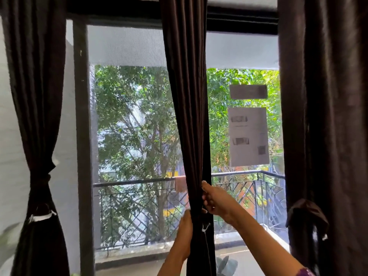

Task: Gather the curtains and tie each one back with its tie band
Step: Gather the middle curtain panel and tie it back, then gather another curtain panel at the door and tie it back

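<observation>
Far to the left of your hands, the left curtain [35,96] hung cinched at its waist by a dark tie band [42,181]. A white scrap [42,215] lower down was too blurred to name. Between your hands stood the middle curtain [187,96], bunched into a narrow column. Your left hand [184,234] wrapped round its left side from below, fingers hidden behind the cloth. Your right hand [214,200] gripped the right edge just above, fingers curled into the folds. A small white tag [205,228] dangled under that hand; I could not tell whether either hand held a band. To the right of your hands, two papers [248,136] were stuck to the glass, their print unreadable. Farthest right, the right curtain [328,116] was cut off by the picture's edge, and a dark flap [306,214] drooped from it, its fastening unclear.
</observation>
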`<state>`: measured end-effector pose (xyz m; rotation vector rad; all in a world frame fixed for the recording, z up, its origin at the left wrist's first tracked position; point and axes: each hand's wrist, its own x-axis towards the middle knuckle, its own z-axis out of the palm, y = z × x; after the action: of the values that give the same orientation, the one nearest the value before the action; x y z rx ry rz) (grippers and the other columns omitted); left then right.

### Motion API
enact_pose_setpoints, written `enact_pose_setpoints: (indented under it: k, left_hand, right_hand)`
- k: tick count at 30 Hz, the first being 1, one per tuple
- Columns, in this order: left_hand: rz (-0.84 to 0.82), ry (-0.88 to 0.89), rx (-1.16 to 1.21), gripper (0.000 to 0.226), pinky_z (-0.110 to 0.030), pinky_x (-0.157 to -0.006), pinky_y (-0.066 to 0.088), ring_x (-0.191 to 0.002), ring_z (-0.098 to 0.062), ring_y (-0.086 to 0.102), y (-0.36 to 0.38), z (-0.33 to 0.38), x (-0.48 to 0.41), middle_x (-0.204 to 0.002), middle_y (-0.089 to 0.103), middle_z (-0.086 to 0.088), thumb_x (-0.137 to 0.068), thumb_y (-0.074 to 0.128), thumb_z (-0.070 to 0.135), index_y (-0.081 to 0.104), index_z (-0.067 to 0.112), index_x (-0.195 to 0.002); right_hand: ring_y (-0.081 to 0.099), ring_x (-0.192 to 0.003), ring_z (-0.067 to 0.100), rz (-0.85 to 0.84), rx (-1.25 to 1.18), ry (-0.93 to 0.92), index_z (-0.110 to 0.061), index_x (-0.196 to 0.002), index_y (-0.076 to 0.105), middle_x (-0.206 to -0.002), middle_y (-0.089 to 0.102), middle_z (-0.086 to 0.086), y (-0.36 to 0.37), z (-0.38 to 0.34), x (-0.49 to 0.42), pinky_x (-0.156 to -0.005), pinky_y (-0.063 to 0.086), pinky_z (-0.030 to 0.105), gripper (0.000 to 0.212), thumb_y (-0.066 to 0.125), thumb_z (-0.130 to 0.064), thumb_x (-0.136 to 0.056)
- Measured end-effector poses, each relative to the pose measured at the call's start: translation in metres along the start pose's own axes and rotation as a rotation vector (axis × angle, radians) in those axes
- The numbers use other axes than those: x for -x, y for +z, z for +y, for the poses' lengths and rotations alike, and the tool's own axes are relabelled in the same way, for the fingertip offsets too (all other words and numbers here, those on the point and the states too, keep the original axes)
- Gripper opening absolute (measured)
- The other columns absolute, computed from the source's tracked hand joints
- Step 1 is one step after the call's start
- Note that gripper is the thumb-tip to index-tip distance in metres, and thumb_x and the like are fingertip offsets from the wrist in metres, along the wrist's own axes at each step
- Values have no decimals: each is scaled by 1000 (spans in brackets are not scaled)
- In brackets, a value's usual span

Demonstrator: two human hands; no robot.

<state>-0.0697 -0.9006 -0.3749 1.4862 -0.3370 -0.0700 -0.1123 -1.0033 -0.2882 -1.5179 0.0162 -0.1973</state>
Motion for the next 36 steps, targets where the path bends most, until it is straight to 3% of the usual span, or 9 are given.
enact_pose_setpoints:
  k: [2,5,12,16,20,23,26,32,36]
  left_hand:
    - [-3,7,-20,46,-22,-52,45,-60,-17,58,-4,7,3,-73,63,-13,-98,33,36,61,2,-84]
    - [135,41,30,46,-40,-68,53,-73,-29,65,-10,13,2,-86,68,-19,-89,38,49,62,10,-98]
    - [663,487,-62,12,-28,-58,28,-67,-21,47,14,75,25,-75,53,-4,-96,48,17,49,9,-87]
    - [604,713,-108,13,-21,-57,29,-67,-21,49,66,101,27,-71,53,-2,-90,57,19,50,11,-82]
    - [480,740,-148,25,-30,-68,35,-74,-24,50,139,114,11,-78,55,-5,-77,53,32,52,8,-85]
    - [394,707,-186,17,-31,-73,35,-85,-28,53,196,122,-3,-86,55,-8,-81,64,14,49,10,-89]
    - [337,660,-243,23,-32,-78,37,-91,-30,55,251,130,-21,-92,58,-12,-80,68,14,51,4,-93]
    - [329,722,-300,49,-43,-95,36,-108,-35,47,338,158,-46,-106,52,-17,-74,66,36,49,4,-108]
    - [369,695,-357,54,-46,-106,27,-132,-36,26,372,184,-65,-136,33,-23,-77,70,39,46,14,-118]
  right_hand:
    - [38,-50,9,23,85,-13,-17,-66,50,-57,45,-3,-2,-4,8,-51,31,20,42,49,-49,-92]
    - [37,-50,9,61,103,-13,-14,-69,55,-56,43,-3,-10,-4,14,-50,28,19,45,50,-54,-89]
    - [36,-49,12,99,207,-95,-14,-76,48,-68,43,8,-57,-4,16,-49,27,19,37,57,-47,-89]
    - [31,-45,10,153,292,-176,-14,-74,45,-61,35,5,-100,-24,20,-46,25,19,34,60,-40,-89]
    - [43,-56,19,321,511,-282,-13,-69,50,-62,38,9,-162,-50,23,-56,38,27,39,62,-47,-85]
    - [37,-58,18,416,647,-359,-18,-52,37,-55,34,5,-216,-65,30,-60,35,30,50,64,-46,-84]
    - [41,-57,15,508,704,-405,-15,-62,46,-58,43,3,-270,-78,43,-58,33,27,40,66,-42,-83]
    - [58,-70,14,668,737,-509,-19,-66,51,-75,61,5,-367,-115,41,-63,42,25,28,70,-35,-78]
    - [49,-102,28,730,883,-570,-20,-80,52,-103,52,12,-412,-140,25,-87,39,32,26,68,-40,-77]
